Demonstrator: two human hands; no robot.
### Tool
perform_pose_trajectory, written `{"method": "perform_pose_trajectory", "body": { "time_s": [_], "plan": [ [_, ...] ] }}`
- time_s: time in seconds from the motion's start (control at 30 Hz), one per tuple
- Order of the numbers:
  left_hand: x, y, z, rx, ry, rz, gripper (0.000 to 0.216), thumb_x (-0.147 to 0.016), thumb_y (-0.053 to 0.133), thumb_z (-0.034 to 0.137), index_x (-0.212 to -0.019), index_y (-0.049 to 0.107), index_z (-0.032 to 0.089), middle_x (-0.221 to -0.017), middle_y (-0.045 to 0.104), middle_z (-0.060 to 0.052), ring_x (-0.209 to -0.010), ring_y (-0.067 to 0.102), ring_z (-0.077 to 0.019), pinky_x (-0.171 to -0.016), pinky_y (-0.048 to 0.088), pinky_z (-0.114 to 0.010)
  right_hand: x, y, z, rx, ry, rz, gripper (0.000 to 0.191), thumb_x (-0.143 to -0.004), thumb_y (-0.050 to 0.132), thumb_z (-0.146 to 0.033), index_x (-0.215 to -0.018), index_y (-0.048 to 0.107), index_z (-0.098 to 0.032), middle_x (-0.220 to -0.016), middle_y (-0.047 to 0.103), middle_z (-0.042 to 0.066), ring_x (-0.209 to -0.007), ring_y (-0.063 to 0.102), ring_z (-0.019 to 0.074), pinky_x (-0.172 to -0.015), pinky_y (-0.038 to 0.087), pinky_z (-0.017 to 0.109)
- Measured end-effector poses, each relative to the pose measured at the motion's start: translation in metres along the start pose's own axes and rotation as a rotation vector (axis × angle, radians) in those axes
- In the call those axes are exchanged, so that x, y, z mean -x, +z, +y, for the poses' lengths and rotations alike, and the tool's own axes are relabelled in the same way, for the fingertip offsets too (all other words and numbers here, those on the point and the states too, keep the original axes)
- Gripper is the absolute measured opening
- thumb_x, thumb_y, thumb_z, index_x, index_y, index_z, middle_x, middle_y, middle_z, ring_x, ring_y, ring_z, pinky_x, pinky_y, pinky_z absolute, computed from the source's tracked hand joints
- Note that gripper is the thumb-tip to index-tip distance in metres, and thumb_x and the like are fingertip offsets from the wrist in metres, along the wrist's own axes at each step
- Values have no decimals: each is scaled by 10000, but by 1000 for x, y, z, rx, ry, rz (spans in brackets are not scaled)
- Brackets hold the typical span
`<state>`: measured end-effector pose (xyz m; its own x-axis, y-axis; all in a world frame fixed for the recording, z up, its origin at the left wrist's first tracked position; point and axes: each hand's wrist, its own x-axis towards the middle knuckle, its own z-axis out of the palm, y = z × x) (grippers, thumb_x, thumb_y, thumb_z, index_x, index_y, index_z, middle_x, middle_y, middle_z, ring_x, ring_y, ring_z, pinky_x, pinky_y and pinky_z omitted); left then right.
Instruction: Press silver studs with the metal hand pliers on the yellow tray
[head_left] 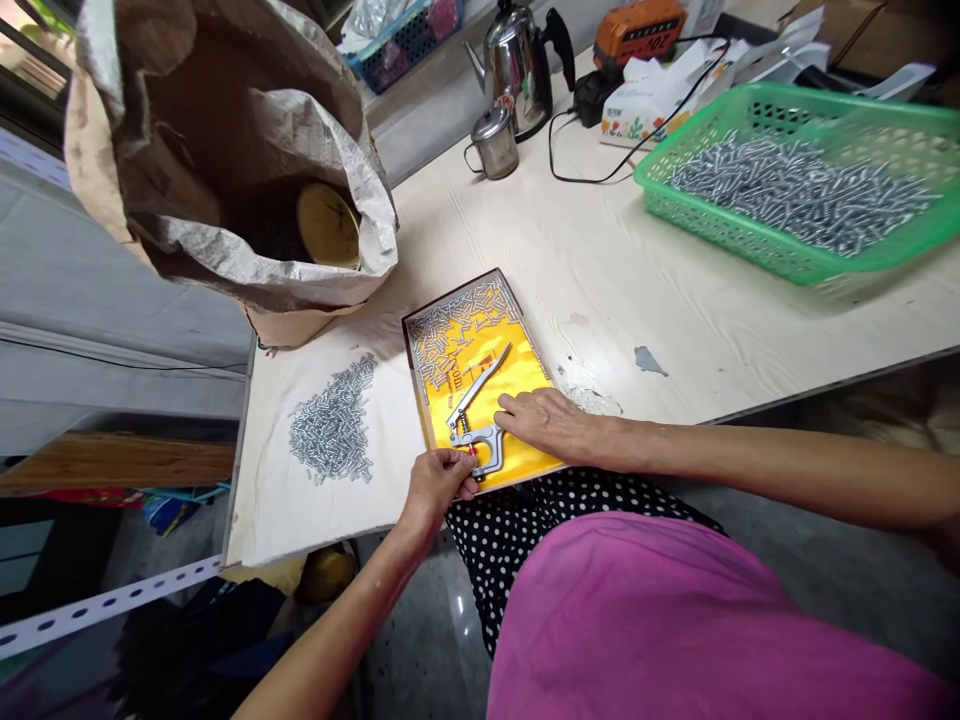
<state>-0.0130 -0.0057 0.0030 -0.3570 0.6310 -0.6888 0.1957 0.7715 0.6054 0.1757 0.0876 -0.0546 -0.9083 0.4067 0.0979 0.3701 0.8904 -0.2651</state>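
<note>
A yellow-lined shallow tray (525, 375) lies at the table's front edge, with several small metal pieces (457, 325) heaped in its far half. A metal hand press tool (476, 415) lies in the tray, its long handle pointing away. My left hand (439, 480) is closed in a pinch at the tool's near jaw, on something too small to name. My right hand (547, 420) rests flat on the tray, fingers out, touching the tool's body.
A pile of small metal pieces (334, 425) lies left of the tray. A big paper sack (247, 150) stands at the back left. A green basket (795, 190) full of metal pieces sits at the right, with a kettle (517, 60) and a metal cup (493, 142) behind.
</note>
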Motion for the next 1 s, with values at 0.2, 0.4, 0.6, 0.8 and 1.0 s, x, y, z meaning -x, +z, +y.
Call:
{"method": "perform_pose_trajectory", "body": {
  "time_s": [0.2, 0.4, 0.6, 0.8, 1.0],
  "plan": [
    [0, 1, 1, 21, -19, -8, 256, -782, 816, 259, -639, 658, 118, -469, 614, -17, -387, 511, -73, -439, 410, -158, -19, -20, 33, 78, -17, 59, 666, -811, 787, -511, -1304, 535, -141, -1481, 448, 209, -1301, 390, 390, -1028, 363, 532],
    [0, 2, 3, 6, -55, 7, 249, -764, 835, 250, -643, 662, 118, -461, 606, -12, -378, 502, -71, -437, 404, -162, -35, -25, 43, 68, -22, -31, 801, -766, 771, -574, -1349, 509, -91, -1313, 583, 188, -1135, 486, 350, -987, 371, 515],
    [1, -1, -1, -51, -36, 4, 291, -783, 815, 340, -669, 647, 132, -507, 621, -16, -431, 540, -99, -480, 424, -192, -28, -24, 37, 78, 7, -13, 754, -762, 757, -606, -1253, 570, -66, -1234, 595, 192, -1053, 470, 325, -877, 398, 423],
    [5, -1, -2, -588, 545, 288, 175, -914, 652, 307, -959, 673, 139, -991, 700, -117, -882, 679, -229, -777, 545, -328, -22, -25, 31, 80, 8, -35, 517, -830, 757, -514, -1117, 617, -108, -1121, 609, 163, -1019, 476, 307, -829, 428, 404],
    [-17, 25, 14, -988, 879, 175, 631, -824, 787, 311, -1365, 511, 139, -1397, 539, -170, -1260, 496, -328, -1088, 422, -475, -17, -28, 21, 43, 26, -87, 430, -880, 745, -415, -1130, 610, -92, -1145, 610, 159, -1071, 504, 292, -880, 439, 391]
  ]
}}
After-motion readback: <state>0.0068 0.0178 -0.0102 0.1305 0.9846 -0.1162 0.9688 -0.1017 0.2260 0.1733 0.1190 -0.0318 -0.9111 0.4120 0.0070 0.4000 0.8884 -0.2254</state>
